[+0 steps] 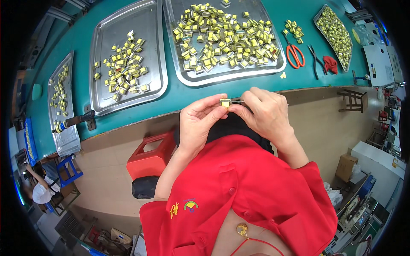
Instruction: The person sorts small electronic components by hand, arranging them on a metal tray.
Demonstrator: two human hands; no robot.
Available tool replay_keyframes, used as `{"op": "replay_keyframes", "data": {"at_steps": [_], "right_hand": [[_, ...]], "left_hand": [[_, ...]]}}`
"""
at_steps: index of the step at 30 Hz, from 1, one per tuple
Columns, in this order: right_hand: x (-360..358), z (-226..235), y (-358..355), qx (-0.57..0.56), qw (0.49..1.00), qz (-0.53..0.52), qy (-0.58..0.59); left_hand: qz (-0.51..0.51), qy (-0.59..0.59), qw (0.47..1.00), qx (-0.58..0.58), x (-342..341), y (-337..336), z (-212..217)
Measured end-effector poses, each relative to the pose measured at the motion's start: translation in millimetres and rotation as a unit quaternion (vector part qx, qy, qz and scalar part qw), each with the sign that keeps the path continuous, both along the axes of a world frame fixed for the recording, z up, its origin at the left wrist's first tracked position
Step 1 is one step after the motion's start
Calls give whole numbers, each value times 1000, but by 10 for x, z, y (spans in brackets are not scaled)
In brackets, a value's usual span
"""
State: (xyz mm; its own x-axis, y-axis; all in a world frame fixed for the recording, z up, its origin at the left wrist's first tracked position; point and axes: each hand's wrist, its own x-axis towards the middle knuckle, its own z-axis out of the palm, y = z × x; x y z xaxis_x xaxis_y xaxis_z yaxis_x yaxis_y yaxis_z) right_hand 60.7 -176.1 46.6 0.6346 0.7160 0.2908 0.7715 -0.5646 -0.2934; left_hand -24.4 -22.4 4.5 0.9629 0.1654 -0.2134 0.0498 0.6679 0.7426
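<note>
Near the green tabletop (294, 8), the left hand (197, 121) gripped a small yellow block (225, 104) between its fingers, while the right hand (272, 113) pinched a thin grey piece (237, 101) at the block's right.

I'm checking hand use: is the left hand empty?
No, the left hand pinches a small yellow part between thumb and fingers.

Parts (232, 62) lie in a tray (188, 82), top centre, on the table (297, 9); tools (301, 64) lie upper right. A stool (145, 165) stands left of centre.
</note>
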Motion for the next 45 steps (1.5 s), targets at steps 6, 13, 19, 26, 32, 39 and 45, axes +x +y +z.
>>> {"op": "replay_keyframes", "data": {"at_steps": [6,13,19,26,32,39,45], "right_hand": [[37,-50,18,227,947,26,225],[-36,-134,57,297,899,14,322],[-76,-166,99,315,903,35,291],[-66,-177,50,328,871,10,365],[-55,-226,43,325,874,35,358],[-30,-271,57,349,849,-9,396],[120,-294,21,299,881,-62,362]], "left_hand": [[-38,-11,995,-92,22,-17,-20],[-54,4,997,-60,27,-20,-38],[-82,-20,989,-122,32,-22,-54],[-79,12,983,-168,23,-11,-85],[-71,12,986,-148,29,-20,-80],[-23,-42,999,-4,47,-5,-104],[-23,-33,999,12,59,29,-96]]}}
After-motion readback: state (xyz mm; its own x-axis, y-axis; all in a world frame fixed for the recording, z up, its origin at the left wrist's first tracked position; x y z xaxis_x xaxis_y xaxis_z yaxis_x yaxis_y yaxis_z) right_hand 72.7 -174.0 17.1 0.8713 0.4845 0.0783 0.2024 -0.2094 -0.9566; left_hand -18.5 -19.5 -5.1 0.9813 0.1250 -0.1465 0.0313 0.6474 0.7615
